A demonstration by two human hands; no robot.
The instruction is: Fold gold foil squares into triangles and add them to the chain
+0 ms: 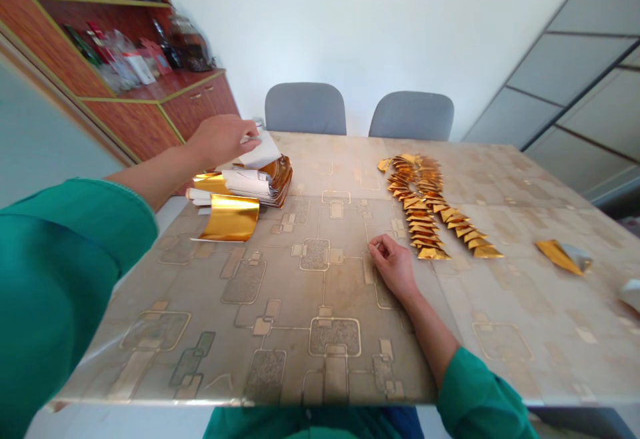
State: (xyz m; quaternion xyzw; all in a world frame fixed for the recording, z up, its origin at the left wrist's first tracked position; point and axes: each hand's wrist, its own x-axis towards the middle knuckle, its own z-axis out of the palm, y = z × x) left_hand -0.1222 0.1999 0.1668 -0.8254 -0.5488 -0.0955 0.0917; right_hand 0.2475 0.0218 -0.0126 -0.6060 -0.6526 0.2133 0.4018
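Observation:
My left hand [220, 137] reaches over the far left of the table and pinches a white sheet of paper [264, 152] between thumb and fingers. Below that sheet lies a pile of gold foil paper [281, 182] with white backs, its sheets curling. One curled gold sheet [231, 217] lies in front of the pile. My right hand [393, 265] rests on the table with fingers curled together, and nothing shows in them. Just beyond it, folded gold paper pieces [424, 222] stand nested in rows that form a bent chain.
A single folded gold piece [561, 256] lies at the right, near a white object [631, 293] cut off by the frame edge. Two grey chairs [306, 109] stand behind the patterned table [280, 372]. A wooden cabinet [135, 129] with bottles and bags is at the left.

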